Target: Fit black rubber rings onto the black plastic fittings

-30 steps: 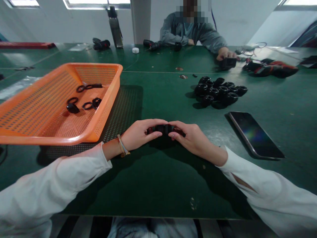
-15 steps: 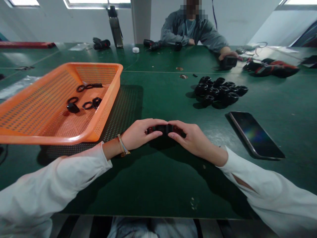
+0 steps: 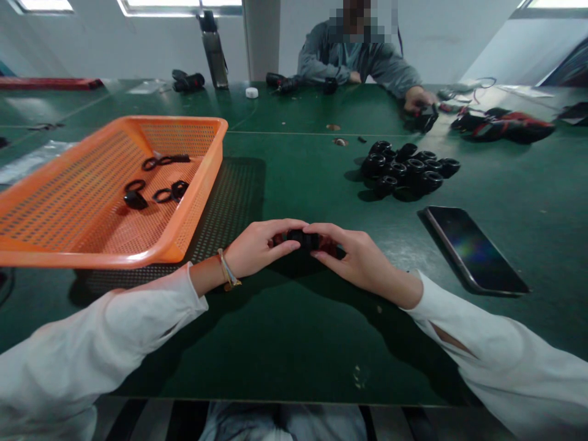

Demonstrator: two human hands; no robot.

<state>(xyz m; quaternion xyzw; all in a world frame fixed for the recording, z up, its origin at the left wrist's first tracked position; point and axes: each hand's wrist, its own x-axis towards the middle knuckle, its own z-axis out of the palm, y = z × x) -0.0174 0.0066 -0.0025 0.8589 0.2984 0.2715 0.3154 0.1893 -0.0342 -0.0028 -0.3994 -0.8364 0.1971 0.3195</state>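
A small black cylindrical part [image 3: 302, 239] is held between my two hands, low over the green table [image 3: 294, 343]. My left hand [image 3: 264, 246] pinches its left end between thumb and fingers. On its right end, my right hand [image 3: 351, 254] grips with thumb and forefinger. Fingers cover both ends, so its full shape is hidden. Beyond my right hand, several similar black cylindrical parts [image 3: 408, 168] stand and lie in a cluster. Left of my left hand, the orange basket [image 3: 184, 236] holds several black rings [image 3: 162, 195] and small black pieces.
A phone [image 3: 475, 248] lies to the right of my right hand. Across the table a person [image 3: 353, 61] in a grey jacket handles a black object [image 3: 423, 117]. A bottle [image 3: 214, 52], power tools [image 3: 282, 82] and a black-and-red bundle [image 3: 509, 125] sit toward the far side.
My fingers have shifted slightly on the black part, and my right forefinger now reaches further left over it. The person opposite has turned and tilted the black object in their hand.
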